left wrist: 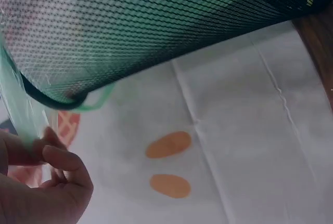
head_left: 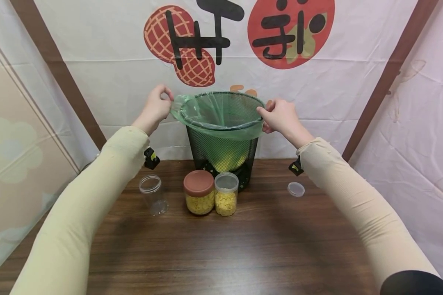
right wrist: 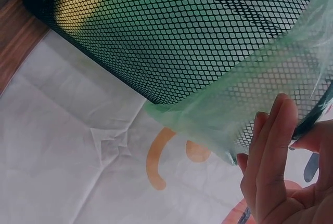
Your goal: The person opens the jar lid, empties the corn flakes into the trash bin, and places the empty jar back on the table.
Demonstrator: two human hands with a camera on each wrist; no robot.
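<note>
A black mesh trash can point(head_left: 197, 149) stands at the back of the table, lined with a green plastic garbage bag point(head_left: 221, 133) whose edge folds down over the rim. At the rim's left side, my left hand point(head_left: 156, 104) pinches the bag's edge and draws it outward between thumb and fingers point(left wrist: 67, 161). My right hand point(head_left: 280, 119) is at the right side of the rim, thumb at the top and fingers point(right wrist: 276, 151) outside against the folded bag, pinching it there. Something yellow point(right wrist: 78, 5) shows through the mesh near the bottom of the can.
In front of the can stand a brown-lidded jar point(head_left: 199, 192) and a clear-lidded jar point(head_left: 226, 194), both holding yellow pieces. An open clear jar point(head_left: 155, 196) is to the left. A clear lid point(head_left: 296, 189) lies to the right. A printed cloth point(head_left: 114, 90) hangs behind.
</note>
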